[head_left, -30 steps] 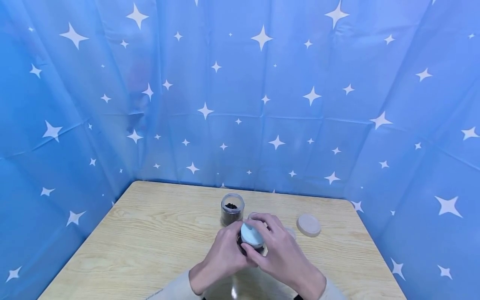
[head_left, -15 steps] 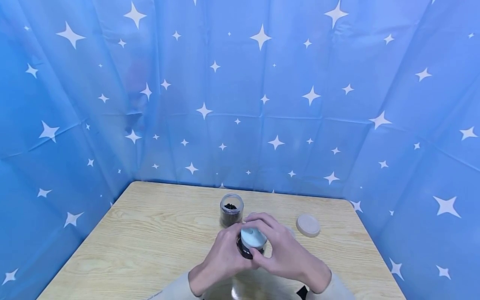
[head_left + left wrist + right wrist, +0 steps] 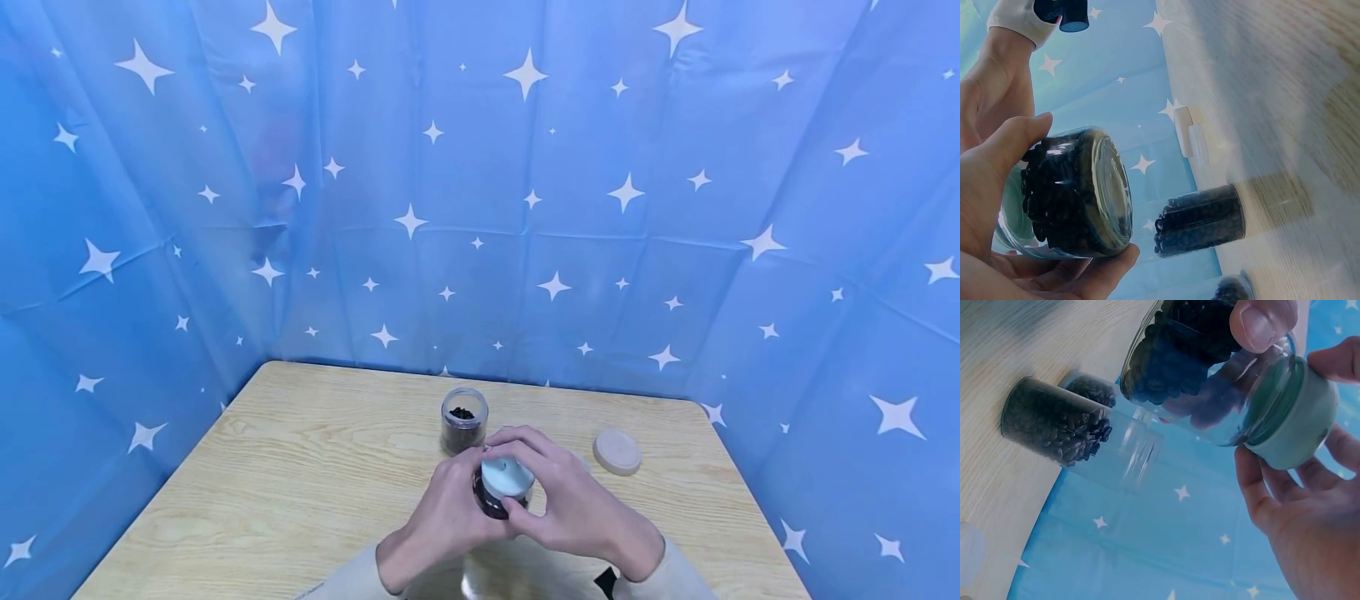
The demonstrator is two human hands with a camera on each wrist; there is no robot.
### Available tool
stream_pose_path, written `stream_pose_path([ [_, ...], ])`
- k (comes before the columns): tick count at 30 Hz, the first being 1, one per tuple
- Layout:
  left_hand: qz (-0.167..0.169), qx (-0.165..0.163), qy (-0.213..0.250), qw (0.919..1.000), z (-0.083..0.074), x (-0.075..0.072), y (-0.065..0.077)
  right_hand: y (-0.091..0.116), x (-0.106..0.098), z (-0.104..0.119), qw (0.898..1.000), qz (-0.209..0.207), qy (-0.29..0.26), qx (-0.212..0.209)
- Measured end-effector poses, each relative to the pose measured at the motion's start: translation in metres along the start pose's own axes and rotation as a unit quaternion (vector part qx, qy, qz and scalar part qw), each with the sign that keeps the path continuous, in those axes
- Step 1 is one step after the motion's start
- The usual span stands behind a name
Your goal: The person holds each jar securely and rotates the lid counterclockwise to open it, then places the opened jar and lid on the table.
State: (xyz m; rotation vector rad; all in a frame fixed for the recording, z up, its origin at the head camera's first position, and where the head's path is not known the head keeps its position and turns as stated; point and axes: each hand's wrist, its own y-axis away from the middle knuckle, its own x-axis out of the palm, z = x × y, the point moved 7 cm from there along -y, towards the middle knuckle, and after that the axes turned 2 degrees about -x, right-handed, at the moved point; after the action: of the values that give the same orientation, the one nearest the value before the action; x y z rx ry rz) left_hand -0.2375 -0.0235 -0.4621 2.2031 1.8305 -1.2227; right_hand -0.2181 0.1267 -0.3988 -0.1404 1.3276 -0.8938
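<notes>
In the middle of the head view, my left hand (image 3: 446,508) grips a glass jar (image 3: 1063,194) of dark beans around its side. The left wrist view shows its thick clear base and the beans inside, with the jar raised off the table. On the jar's mouth sits a pale blue-green lid (image 3: 506,477). My right hand (image 3: 573,504) curls over this lid, thumb on the near side and fingers on the far side. The right wrist view catches the lid (image 3: 1297,419) squarely on the rim, held by fingers and thumb.
Behind the hands stands an uncapped glass jar (image 3: 463,423) of dark beans. Another bean jar (image 3: 1088,387) is behind it in the right wrist view. A round pale lid (image 3: 617,451) lies to the right on the wooden table (image 3: 300,467). Blue star-patterned curtains (image 3: 480,183) enclose the table.
My right hand has shifted its grip on the lid, its wrist swinging slightly to the right, so more of the lid and jar shows. The left hand and jar stay almost still.
</notes>
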Motion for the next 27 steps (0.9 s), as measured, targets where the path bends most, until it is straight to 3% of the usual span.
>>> stream_pose_path([
  [20, 0.002, -0.010, -0.002, 0.9999, 0.0014, 0.0018, 0.0009, 0.0031, 0.0023, 0.0003, 1.000, -0.007, 0.014, 0.005],
  [27, 0.000, -0.007, -0.004, 1.0000, 0.0005, 0.0028, 0.0013, 0.0054, 0.0037, 0.0020, 0.999, -0.031, 0.037, 0.007],
])
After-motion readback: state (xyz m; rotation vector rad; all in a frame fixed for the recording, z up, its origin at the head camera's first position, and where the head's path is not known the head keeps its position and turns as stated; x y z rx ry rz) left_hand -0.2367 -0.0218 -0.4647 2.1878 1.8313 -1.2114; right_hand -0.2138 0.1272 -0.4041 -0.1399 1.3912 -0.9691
